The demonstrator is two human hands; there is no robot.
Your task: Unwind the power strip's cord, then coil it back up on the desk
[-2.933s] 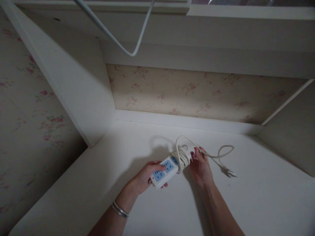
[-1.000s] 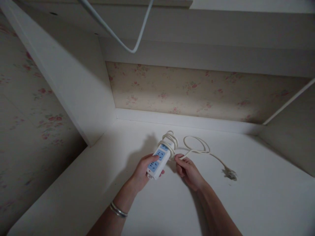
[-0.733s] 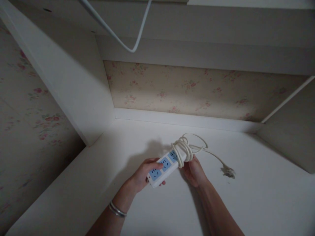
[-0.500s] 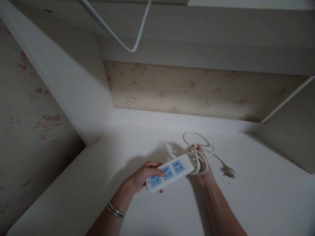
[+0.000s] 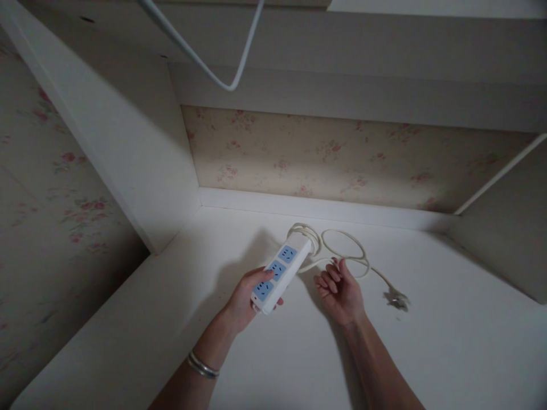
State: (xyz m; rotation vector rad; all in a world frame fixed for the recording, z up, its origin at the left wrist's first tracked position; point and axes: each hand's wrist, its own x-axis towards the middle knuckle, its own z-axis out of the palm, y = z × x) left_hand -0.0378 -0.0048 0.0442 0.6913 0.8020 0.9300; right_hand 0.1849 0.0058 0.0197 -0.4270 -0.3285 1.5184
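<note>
My left hand (image 5: 248,296) grips the lower end of a white power strip (image 5: 291,272) with blue socket faces, thumb on top and fingers underneath. The strip tilts up to the right above a white surface. Its cream power cord (image 5: 315,239) is looped in coils around the far end. My right hand (image 5: 342,293) is palm-up with curled fingers, its thumb and forefinger closed on a length of the cord. Beyond them a loose loop lies on the surface, and the cord runs right to its plug (image 5: 397,299).
The white surface (image 5: 448,341) meets a low back ledge (image 5: 325,206) below floral wallpaper (image 5: 282,154). White panels stand left (image 5: 141,165) and right (image 5: 504,245). Overhead is a shelf board (image 5: 342,91), with a white cable (image 5: 231,87) hanging down.
My right hand has come off the coiled bundle and moved slightly down and left, now at a single strand. The power strip has turned steeper, its coiled end swinging up and left.
</note>
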